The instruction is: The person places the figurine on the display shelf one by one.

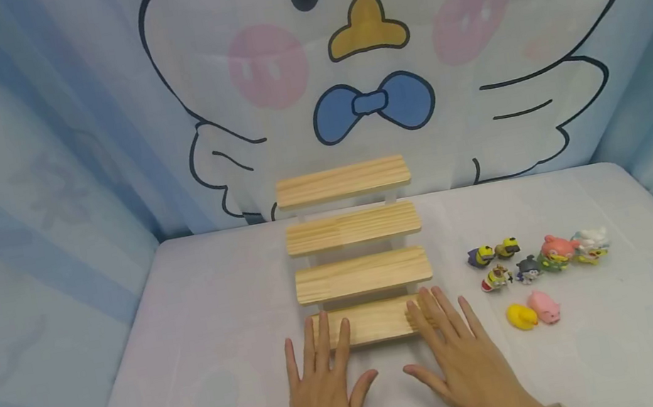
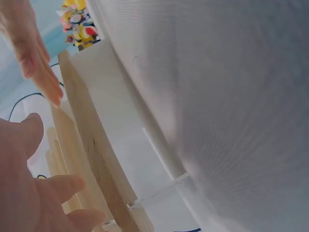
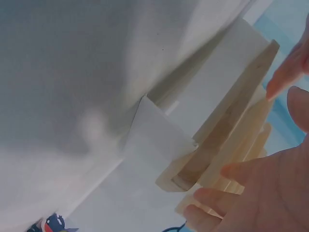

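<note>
Wooden rack, toys head-cam only

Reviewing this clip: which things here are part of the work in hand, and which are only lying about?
In hand:
- four-step pale wooden riser; straight fingers of left hand and right hand rest on its lowest step.

Lying about:
- cluster of small colourful toy figures
- yellow duck toy
- pink pig toy
- cartoon bird backdrop

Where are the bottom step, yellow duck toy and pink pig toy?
bottom step (image 1: 375, 321), head view, bare wood between the hands.
yellow duck toy (image 1: 521, 316), head view, its body.
pink pig toy (image 1: 544, 306), head view, its back.
</note>
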Motion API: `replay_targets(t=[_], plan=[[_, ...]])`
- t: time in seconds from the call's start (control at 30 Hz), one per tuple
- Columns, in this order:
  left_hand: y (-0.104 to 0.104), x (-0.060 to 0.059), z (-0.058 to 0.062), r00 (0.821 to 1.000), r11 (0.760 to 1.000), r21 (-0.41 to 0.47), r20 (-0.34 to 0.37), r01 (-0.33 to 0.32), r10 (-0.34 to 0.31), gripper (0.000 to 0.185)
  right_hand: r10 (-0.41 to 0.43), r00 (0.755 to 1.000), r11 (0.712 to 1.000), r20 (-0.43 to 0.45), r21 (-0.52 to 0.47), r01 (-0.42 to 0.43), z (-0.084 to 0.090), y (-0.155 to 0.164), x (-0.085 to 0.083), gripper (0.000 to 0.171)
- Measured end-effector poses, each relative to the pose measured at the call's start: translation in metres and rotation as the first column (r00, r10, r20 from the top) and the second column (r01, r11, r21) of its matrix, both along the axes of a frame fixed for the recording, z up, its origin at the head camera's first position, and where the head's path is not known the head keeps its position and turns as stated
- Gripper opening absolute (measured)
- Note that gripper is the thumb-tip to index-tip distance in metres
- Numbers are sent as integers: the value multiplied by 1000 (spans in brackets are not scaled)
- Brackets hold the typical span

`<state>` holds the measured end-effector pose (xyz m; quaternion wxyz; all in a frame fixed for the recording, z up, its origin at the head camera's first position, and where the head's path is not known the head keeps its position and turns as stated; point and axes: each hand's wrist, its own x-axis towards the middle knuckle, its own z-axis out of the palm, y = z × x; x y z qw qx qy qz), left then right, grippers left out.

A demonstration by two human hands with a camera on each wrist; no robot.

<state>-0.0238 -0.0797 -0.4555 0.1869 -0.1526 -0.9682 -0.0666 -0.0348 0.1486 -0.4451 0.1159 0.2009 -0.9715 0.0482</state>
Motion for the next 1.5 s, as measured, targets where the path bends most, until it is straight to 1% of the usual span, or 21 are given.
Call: replay_targets(t=[0.23,0.47,0.53,0.67,0.7,0.83,0.93,1.07,1.17,1.37,1.5], plan=[[-3,0,0,1000,999,40,-13,-5,5,70,10,1000,1000,-19,10,-10,0,4,-2,84],[-5,-1,2,999,996,93,33,-12,9,67,33,996,999,-80,-8,-33,-1,8,-1,83],[-6,-2,3,1000,994,106,13,-5,3,66,25,997,1000,-70,-8,-26,-1,10,-1,82],[-9,-4,4,998,988,151,-59,11,-2,65,9,998,1000,-58,-19,-10,1,12,-2,82],[-9,-5,5,998,987,163,-68,10,1,65,11,998,1000,-63,-25,-13,1,12,-2,82],[-9,-5,6,998,978,210,-66,-3,18,64,27,996,999,-86,-40,-30,4,14,-2,79],[-9,-6,6,998,970,242,-68,-3,20,62,23,997,999,-71,-47,-27,6,17,-3,75],[-8,-8,6,996,960,279,-85,7,17,60,-3,1000,998,-15,-60,2,9,20,-4,77],[-9,-9,6,996,951,309,-84,7,20,59,-14,1000,997,17,-77,15,10,20,-6,78],[-11,-12,7,999,931,366,-44,-14,33,55,-18,999,993,29,-119,22,9,23,-11,77],[-12,-13,8,999,912,408,-9,-38,45,52,-29,999,992,26,-123,32,9,25,-14,77]])
